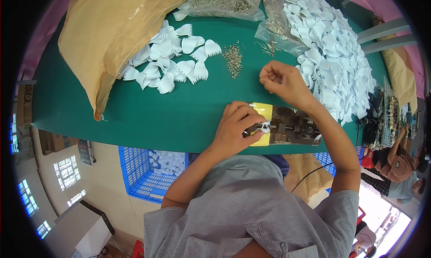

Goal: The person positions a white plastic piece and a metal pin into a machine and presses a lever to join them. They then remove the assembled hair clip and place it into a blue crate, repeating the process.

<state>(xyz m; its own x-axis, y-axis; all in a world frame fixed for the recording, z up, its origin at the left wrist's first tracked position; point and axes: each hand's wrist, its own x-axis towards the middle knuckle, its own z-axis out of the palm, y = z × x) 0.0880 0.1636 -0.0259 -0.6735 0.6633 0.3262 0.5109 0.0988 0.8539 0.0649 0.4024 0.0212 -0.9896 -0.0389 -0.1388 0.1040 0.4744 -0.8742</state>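
Observation:
My left hand (231,130) is at the left end of a dark metal jig (296,134) near the table's front edge. Its thumb and fingers pinch a small white plastic piece (265,127), mostly hidden by the fingertips, over the jig's yellow-covered part (261,140). Above the jig and to its right hovers my right hand (289,83), its fingers curled and thumb against them; whatever they hold, if anything, is too small to make out. A heap of small metal pins (233,60) lies beyond both hands, with some longer thin pins (269,47) beside it.
White toothed plastic pieces lie in a small pile (168,62) at left, beside a brown paper sack (107,38), and a large heap (334,56) at right. Clear bags (224,4) of small parts sit at the back. A blue crate (134,170) stands below the green table (148,119).

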